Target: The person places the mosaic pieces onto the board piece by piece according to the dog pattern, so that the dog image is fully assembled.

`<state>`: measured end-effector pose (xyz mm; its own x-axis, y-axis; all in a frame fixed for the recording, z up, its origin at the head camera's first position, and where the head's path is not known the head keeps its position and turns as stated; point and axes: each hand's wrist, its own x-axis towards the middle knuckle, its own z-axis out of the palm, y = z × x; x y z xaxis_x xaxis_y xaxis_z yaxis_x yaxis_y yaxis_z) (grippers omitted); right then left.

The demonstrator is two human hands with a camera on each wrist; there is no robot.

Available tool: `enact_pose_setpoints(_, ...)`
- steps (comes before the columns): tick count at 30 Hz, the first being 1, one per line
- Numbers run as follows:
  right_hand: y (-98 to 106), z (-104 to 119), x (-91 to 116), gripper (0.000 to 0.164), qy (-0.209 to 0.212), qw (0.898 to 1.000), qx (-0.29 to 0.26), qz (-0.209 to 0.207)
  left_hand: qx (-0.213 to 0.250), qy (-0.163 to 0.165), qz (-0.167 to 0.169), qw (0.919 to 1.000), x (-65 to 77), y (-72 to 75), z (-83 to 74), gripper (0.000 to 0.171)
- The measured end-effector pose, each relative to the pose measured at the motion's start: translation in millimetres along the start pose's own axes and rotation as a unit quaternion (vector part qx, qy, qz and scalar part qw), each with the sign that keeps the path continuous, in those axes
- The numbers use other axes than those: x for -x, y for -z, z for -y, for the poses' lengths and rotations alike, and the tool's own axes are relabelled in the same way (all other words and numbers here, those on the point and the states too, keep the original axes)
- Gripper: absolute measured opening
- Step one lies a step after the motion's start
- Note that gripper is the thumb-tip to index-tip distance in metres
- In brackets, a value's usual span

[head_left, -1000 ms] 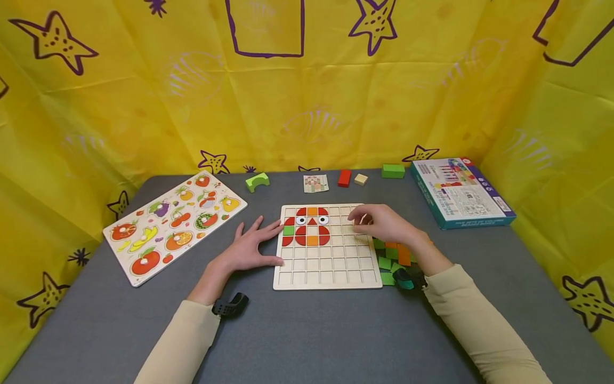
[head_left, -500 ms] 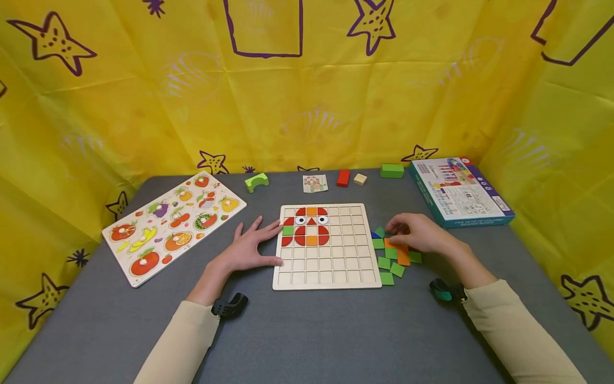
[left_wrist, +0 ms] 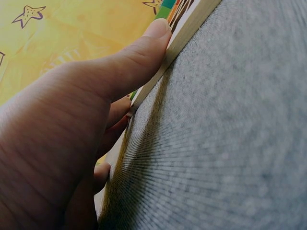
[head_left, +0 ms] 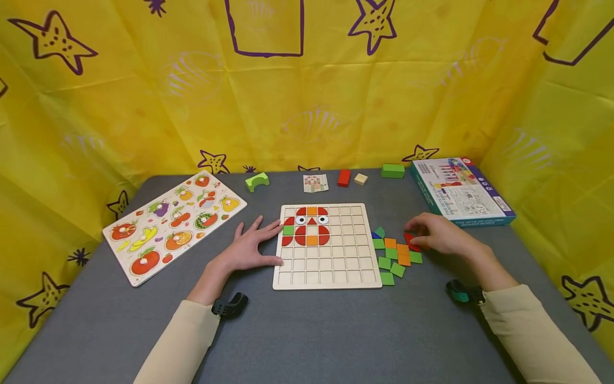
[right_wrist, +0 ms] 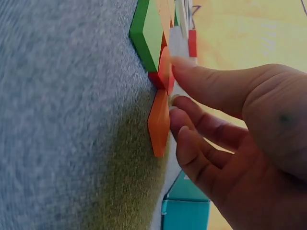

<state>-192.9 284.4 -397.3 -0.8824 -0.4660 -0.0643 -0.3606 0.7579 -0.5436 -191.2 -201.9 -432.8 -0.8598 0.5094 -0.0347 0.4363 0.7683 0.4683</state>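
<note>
In the head view my left hand [head_left: 249, 248] lies at the left side of a pale wooden grid board [head_left: 331, 266], fingers spread. Its thumb and a fingertip touch the edge; the left wrist view also shows the thumb [left_wrist: 139, 57] against it. Red, orange, green and eye-marked tiles [head_left: 312, 231] fill part of the board's upper left. My right hand [head_left: 443, 236] is over the right end of a loose tile pile, fingers loosely bent. In the right wrist view its thumb is at a red tile [right_wrist: 163, 72], with the other fingertips close to an orange tile [right_wrist: 159, 127].
Loose green tiles [head_left: 387, 278] and orange tiles [head_left: 403, 256] lie right of the board. A fruit puzzle board [head_left: 165, 221] is at left, a teal box [head_left: 462, 194] at right. Along the back are a green arch block [head_left: 257, 182], picture card [head_left: 315, 183], red block [head_left: 344, 178] and green block [head_left: 393, 170].
My right hand has moved from the board's upper right, rightward across the loose pile to the red tiles at its far end. My left hand has stayed at the board's edge.
</note>
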Motion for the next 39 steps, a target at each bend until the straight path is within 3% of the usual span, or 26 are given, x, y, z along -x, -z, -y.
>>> enact_pose_setpoints(12, 0, -3, 2, 0.026, -0.001, 1.000, -0.005, 0.024, 0.003, 0.001, 0.004, 1.0000, -0.6, 0.4, -1.8, 0.096)
enact_pose_setpoints(29, 2, 2, -2, 0.029, 0.007, 1.000, 0.004, 0.023, -0.002, 0.004, 0.004, 1.0000, -2.9, 0.6, -0.6, 0.097)
enact_pose_setpoints(34, -1, 12, -4, 0.027, 0.015, 1.000, -0.002, 0.011, -0.004, 0.004, 0.004, 1.0000, -2.5, 0.6, 0.3, 0.097)
enact_pose_setpoints(39, -9, 27, -12, 0.023, 0.032, 0.999, -0.008, 0.026, -0.004, 0.005, 0.006, 1.0000, -1.9, -0.1, 0.0, 0.097)
